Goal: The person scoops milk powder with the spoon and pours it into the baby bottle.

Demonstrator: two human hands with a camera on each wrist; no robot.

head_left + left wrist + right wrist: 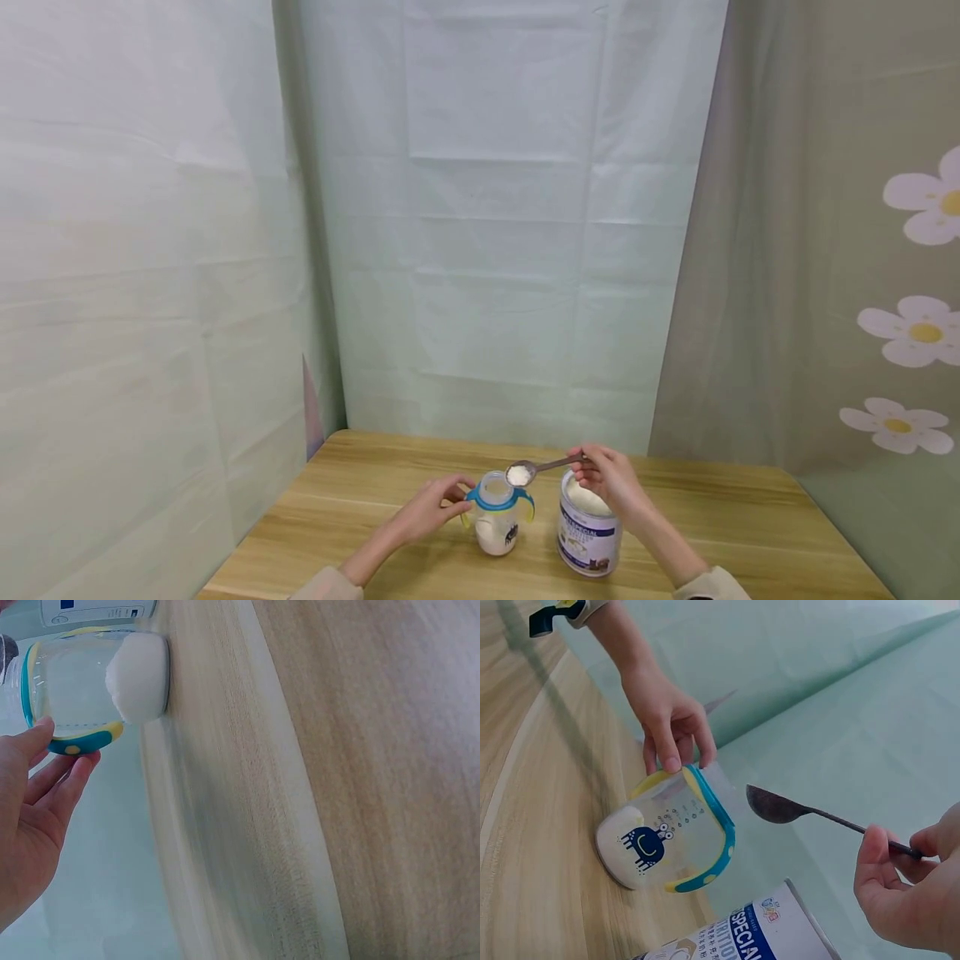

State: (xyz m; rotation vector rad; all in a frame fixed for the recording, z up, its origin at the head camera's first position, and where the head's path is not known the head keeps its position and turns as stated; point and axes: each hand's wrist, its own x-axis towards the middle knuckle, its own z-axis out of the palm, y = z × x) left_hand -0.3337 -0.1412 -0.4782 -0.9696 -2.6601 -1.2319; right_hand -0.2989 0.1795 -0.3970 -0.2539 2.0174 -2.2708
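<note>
A clear baby bottle [497,533] with a blue and yellow two-handled collar stands upright on the table, its mouth uncapped and white powder in its lower part. My left hand [433,508] pinches the bottle's left handle [88,741] between thumb and fingers. In my right hand [609,479] is the handle of a dark spoon [778,807], its bowl heaped with white powder [518,475] close to the bottle's mouth, on its right side. Below the right hand stands an open milk powder can [588,542], white powder showing inside.
The wooden table [705,517] carries the bottle and can side by side, a small gap between them. Pale cloth curtains [510,250] hang behind and at both sides; the right one bears white flowers [896,425].
</note>
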